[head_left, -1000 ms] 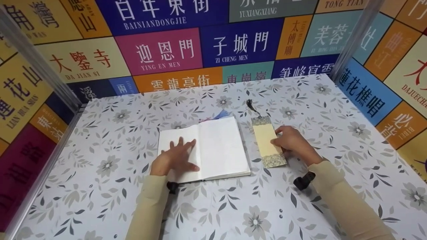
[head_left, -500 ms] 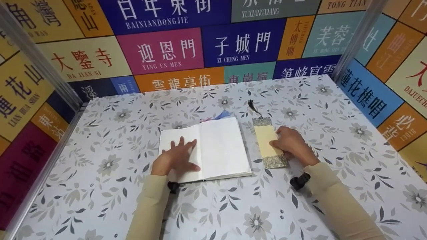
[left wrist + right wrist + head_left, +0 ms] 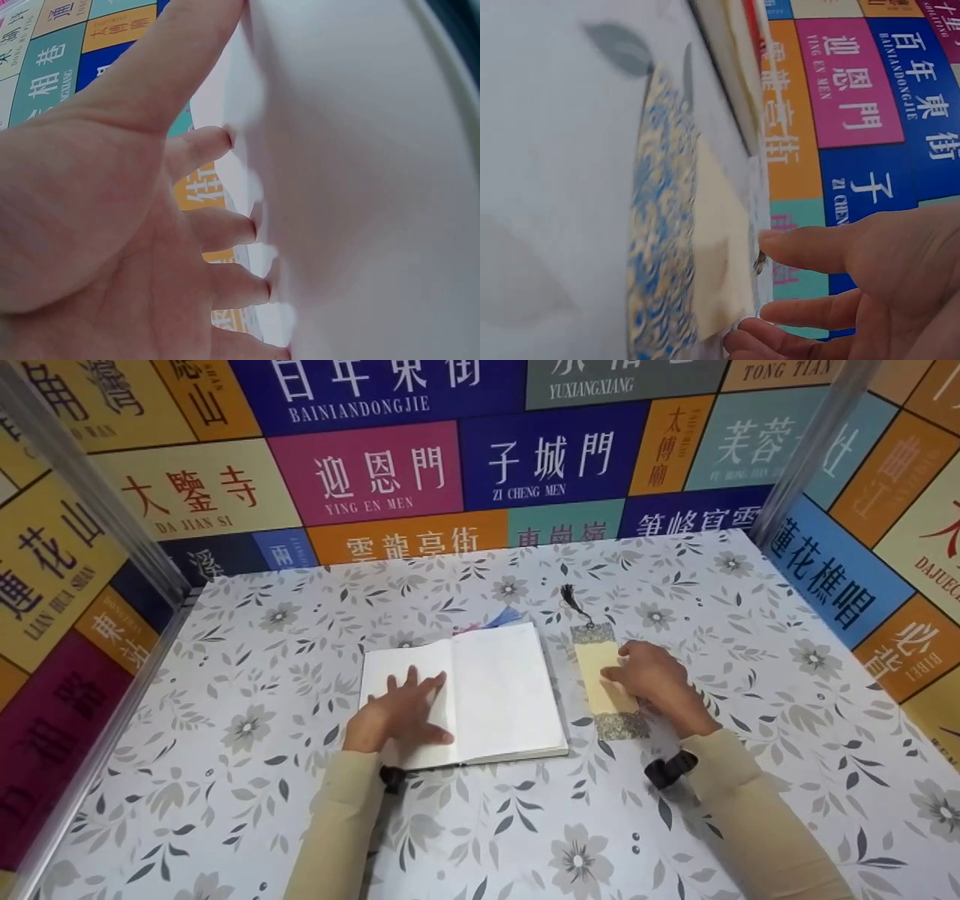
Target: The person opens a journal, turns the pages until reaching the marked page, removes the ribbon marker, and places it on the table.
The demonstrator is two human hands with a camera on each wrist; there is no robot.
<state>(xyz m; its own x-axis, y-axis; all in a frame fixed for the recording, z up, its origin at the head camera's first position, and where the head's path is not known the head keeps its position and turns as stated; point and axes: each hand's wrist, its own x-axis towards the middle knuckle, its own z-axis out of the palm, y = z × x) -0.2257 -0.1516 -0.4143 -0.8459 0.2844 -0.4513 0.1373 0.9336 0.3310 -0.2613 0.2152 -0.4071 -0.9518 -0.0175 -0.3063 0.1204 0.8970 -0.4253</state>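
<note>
An open book with blank white pages lies on the table. My left hand rests on its left page with the fingers spread; the left wrist view shows the fingertips against the white page. To the right of the book lies a cream bookmark with patterned end bands and a dark tassel. My right hand is at the bookmark's right edge, its thumb over the cream part. In the right wrist view the thumb and forefinger stand apart, while other fingertips are near the bookmark's edge.
Blue and pink tassels stick out behind the book's top edge. The table wears a grey floral cover. Panels with coloured sign blocks stand along its back and both sides.
My right hand has shifted slightly left, its thumb moving further over the bookmark. The left hand stays on the page; the whole head view has drifted a little.
</note>
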